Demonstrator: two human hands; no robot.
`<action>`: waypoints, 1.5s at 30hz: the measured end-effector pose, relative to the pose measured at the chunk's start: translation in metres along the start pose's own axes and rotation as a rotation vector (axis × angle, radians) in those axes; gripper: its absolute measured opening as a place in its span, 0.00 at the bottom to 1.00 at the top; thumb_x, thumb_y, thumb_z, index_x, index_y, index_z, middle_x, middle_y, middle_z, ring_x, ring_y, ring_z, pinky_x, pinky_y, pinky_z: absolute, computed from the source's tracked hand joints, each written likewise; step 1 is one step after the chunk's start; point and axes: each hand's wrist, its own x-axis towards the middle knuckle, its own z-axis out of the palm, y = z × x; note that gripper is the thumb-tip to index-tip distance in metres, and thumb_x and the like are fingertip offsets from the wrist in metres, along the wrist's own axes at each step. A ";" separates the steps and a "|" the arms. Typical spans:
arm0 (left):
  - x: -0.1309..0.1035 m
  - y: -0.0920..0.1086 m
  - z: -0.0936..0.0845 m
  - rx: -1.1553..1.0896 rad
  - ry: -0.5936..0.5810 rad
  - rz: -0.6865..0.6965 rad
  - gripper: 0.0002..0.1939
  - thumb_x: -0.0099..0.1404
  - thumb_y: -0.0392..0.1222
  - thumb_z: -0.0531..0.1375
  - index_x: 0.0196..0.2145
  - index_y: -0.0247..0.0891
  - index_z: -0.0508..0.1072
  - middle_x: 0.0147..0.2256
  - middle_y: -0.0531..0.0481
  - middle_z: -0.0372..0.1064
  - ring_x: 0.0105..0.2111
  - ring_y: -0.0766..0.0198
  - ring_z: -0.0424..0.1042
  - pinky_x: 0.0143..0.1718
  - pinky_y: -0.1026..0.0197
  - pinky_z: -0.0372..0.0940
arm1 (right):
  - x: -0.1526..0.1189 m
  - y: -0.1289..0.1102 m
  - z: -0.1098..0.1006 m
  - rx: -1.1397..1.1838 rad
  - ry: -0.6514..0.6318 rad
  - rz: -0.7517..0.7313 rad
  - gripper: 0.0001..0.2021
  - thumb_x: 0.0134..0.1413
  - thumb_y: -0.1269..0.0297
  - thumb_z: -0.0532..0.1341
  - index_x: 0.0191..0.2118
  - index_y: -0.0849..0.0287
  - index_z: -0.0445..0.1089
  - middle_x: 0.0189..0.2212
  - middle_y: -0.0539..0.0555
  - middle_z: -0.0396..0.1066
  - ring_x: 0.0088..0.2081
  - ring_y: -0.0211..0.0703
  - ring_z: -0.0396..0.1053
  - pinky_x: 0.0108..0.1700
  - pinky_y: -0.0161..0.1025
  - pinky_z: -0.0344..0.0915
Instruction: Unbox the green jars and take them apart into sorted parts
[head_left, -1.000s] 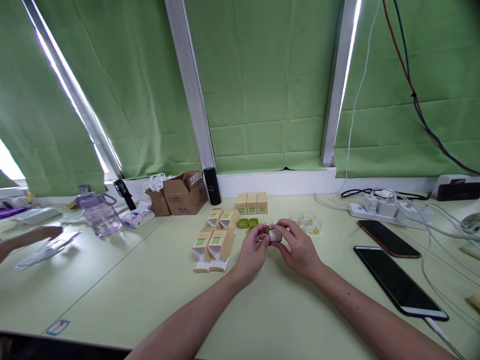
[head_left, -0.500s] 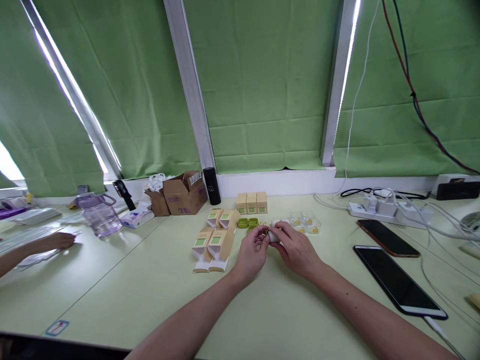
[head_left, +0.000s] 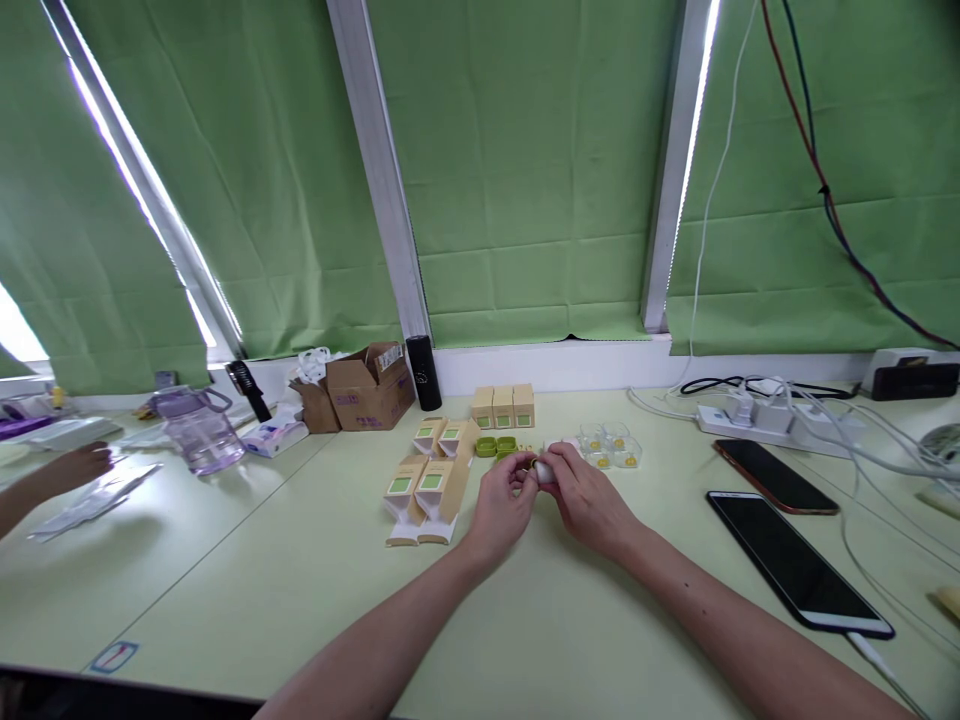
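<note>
My left hand (head_left: 508,505) and my right hand (head_left: 587,497) meet over the middle of the table, both with closed fingers on a small white rounded piece (head_left: 543,474). A dark greenish edge shows on it by the left fingertips; my fingers cover most of the rest. Just behind the left hand are small green square containers (head_left: 496,446). Clear plastic cups with yellow centres (head_left: 613,447) stand beyond the right hand. Several open cartons with green labels (head_left: 431,480) lie left of my hands, and small closed cartons (head_left: 503,406) stand behind.
Two phones (head_left: 799,560) and a power strip (head_left: 780,420) with cables lie at right. At left are a purple water jug (head_left: 199,430), a tissue pack (head_left: 274,434), a cardboard box (head_left: 370,388) and a black cylinder (head_left: 424,372). Another person's hand (head_left: 79,463) is at far left.
My right fingers have shifted slightly and sit closer around the white piece. The other person's hand has moved left and back, away from the plastic packets on the table.
</note>
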 end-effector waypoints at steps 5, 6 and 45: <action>0.001 0.002 0.002 -0.088 -0.002 -0.066 0.11 0.65 0.39 0.62 0.44 0.36 0.77 0.36 0.44 0.78 0.35 0.59 0.77 0.40 0.57 0.74 | 0.000 0.001 0.002 0.019 -0.008 0.017 0.15 0.69 0.70 0.50 0.58 0.59 0.60 0.52 0.66 0.66 0.46 0.54 0.73 0.41 0.49 0.75; 0.001 0.003 0.002 -0.094 0.000 -0.078 0.10 0.65 0.40 0.62 0.44 0.36 0.77 0.35 0.44 0.77 0.34 0.59 0.77 0.39 0.57 0.73 | 0.000 0.001 0.003 0.030 -0.004 0.024 0.15 0.70 0.69 0.50 0.58 0.58 0.60 0.52 0.65 0.66 0.45 0.54 0.74 0.41 0.49 0.75; 0.001 -0.007 -0.008 -0.004 0.008 0.010 0.21 0.62 0.40 0.68 0.53 0.38 0.75 0.51 0.40 0.74 0.49 0.55 0.75 0.52 0.52 0.70 | 0.007 0.020 -0.001 1.356 0.325 0.914 0.26 0.43 0.40 0.73 0.39 0.57 0.76 0.37 0.57 0.77 0.34 0.45 0.71 0.30 0.39 0.65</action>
